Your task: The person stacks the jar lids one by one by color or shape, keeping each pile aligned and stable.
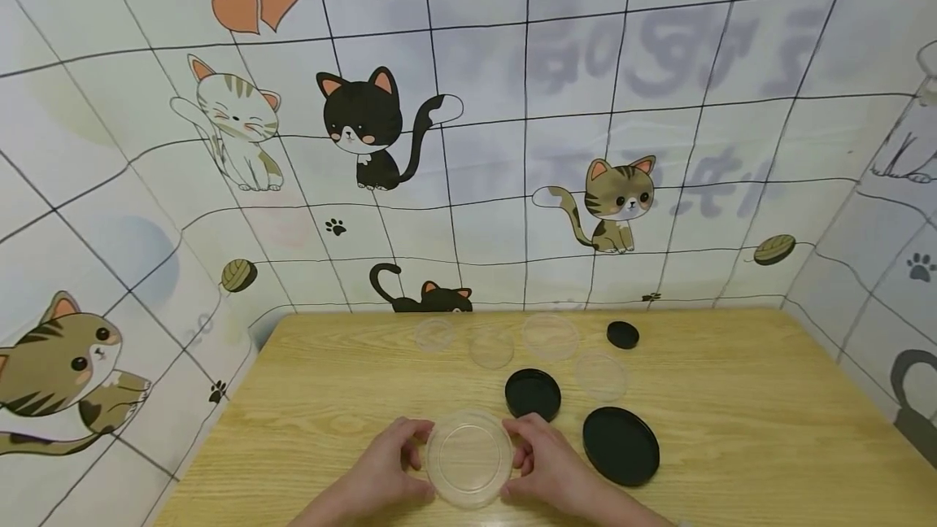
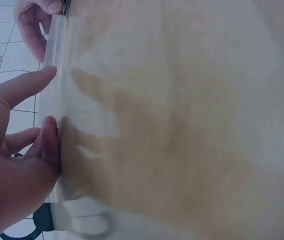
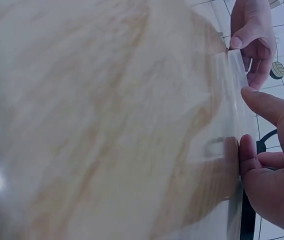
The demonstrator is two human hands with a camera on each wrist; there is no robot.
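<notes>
In the head view, a clear round plastic lid with ring-shaped ridges is at the front of the wooden table. My left hand grips its left rim, and my right hand grips the opposite side, thumbs nearer the front edge. Both wrist views show the lid's clear side wall low against the tabletop, with fingertips on its edge. Just behind the right hand lies a black round lid. A larger black oval-looking lid lies to that hand's right.
Several faint clear discs lie toward the back of the table. A small black disc is at the back right. Walls covered with a cat-print tile sheet rise behind and beside the table.
</notes>
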